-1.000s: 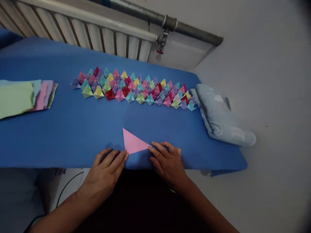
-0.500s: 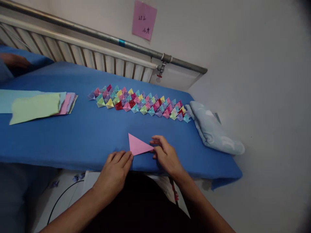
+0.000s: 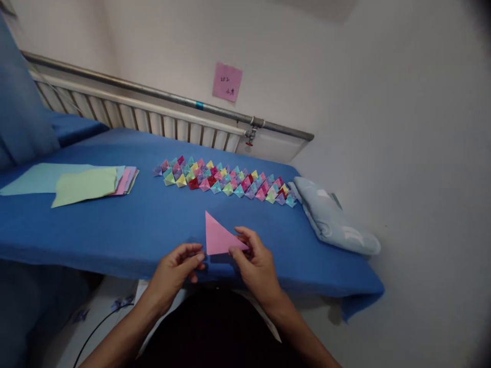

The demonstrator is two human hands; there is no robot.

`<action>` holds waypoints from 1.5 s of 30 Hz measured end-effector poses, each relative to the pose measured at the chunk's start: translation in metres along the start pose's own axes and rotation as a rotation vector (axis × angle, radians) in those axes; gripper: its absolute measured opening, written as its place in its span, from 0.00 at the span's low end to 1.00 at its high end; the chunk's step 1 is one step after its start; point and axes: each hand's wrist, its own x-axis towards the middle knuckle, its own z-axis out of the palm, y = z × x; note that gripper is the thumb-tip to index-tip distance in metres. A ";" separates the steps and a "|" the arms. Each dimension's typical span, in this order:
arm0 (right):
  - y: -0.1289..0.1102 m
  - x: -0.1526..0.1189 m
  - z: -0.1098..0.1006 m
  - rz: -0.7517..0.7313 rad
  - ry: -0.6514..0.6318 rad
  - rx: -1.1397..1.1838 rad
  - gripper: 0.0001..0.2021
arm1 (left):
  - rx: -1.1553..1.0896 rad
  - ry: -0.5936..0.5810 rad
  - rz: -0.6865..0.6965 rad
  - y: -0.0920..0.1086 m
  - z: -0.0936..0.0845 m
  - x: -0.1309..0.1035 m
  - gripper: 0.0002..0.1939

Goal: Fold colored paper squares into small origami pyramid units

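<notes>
A piece of pink paper folded into a triangle (image 3: pixel 219 237) is held just above the blue-covered table (image 3: pixel 169 220). My right hand (image 3: pixel 257 260) pinches it at its right corner, thumb on top and fingers beneath. Close to the paper's lower left corner is my left hand (image 3: pixel 178 268), its fingers curled with a gap between thumb and fingertips; it holds nothing. Beyond the paper stand rows of small folded paper shapes (image 3: pixel 228 188) in many colours.
Stacked coloured paper sheets (image 3: pixel 86 185) lie at the left. A folded pale blue blanket (image 3: pixel 333 217) rests at the right end. Along the wall run a radiator (image 3: pixel 172 128) and pipe (image 3: pixel 153 92), below a pink note (image 3: pixel 227 82). Part of a person in blue (image 3: pixel 23 102) shows at far left.
The pink paper has come up off the table in my right hand. My left hand has let go of its corner and drawn slightly away. The camera view has tilted upward.
</notes>
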 end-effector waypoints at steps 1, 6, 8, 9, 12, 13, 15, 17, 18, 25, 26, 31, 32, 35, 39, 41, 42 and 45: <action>-0.002 -0.004 -0.001 -0.036 0.008 -0.023 0.17 | -0.047 -0.035 -0.024 0.002 0.003 -0.001 0.24; -0.002 -0.013 -0.004 -0.134 0.033 -0.064 0.16 | -0.117 -0.077 -0.042 0.003 0.017 -0.006 0.19; -0.003 -0.015 -0.006 -0.155 0.042 -0.058 0.15 | -0.104 -0.064 -0.026 0.003 0.019 -0.006 0.18; -0.005 -0.016 -0.008 -0.169 0.041 -0.054 0.15 | -0.097 -0.068 -0.015 0.002 0.019 -0.006 0.18; -0.011 -0.020 -0.016 -0.269 0.049 -0.068 0.13 | -0.077 -0.088 0.034 0.000 0.017 -0.005 0.16; -0.013 -0.021 -0.019 -0.320 0.059 -0.084 0.12 | -0.068 -0.093 0.050 0.000 0.015 -0.005 0.15; -0.019 -0.022 -0.024 -0.414 0.072 -0.120 0.09 | -0.053 -0.107 0.078 -0.001 0.013 -0.005 0.14; -0.025 -0.023 -0.027 -0.462 0.061 -0.141 0.09 | -0.040 -0.135 0.093 -0.002 0.011 -0.006 0.13; -0.028 -0.024 -0.029 -0.467 0.046 -0.147 0.10 | -0.034 -0.155 0.093 -0.002 0.011 -0.007 0.13; -0.039 -0.025 -0.032 -0.439 -0.052 -0.171 0.12 | 0.022 -0.257 0.073 0.000 0.010 -0.014 0.12; -0.039 -0.025 -0.032 -0.438 -0.066 -0.171 0.12 | 0.026 -0.263 0.073 0.000 0.010 -0.014 0.12; -0.034 -0.024 -0.031 -0.401 -0.114 -0.144 0.12 | 0.057 -0.286 0.047 0.000 0.007 -0.015 0.13; -0.033 -0.023 -0.030 -0.387 -0.120 -0.131 0.12 | 0.072 -0.291 0.047 -0.001 0.006 -0.014 0.13; -0.030 -0.022 -0.029 -0.347 -0.144 -0.106 0.12 | 0.116 -0.309 0.058 -0.003 0.003 -0.013 0.13; -0.029 -0.020 -0.032 -0.300 -0.216 -0.054 0.11 | 0.189 -0.373 0.069 -0.001 0.000 -0.012 0.13; -0.030 -0.019 -0.034 -0.250 -0.280 0.017 0.11 | 0.225 -0.425 0.071 0.004 -0.001 -0.012 0.12; -0.030 -0.018 -0.036 -0.214 -0.319 0.057 0.10 | 0.243 -0.449 0.072 0.006 -0.001 -0.011 0.12; -0.027 -0.017 -0.037 -0.079 -0.388 0.146 0.08 | 0.303 -0.516 0.064 0.015 -0.003 -0.010 0.12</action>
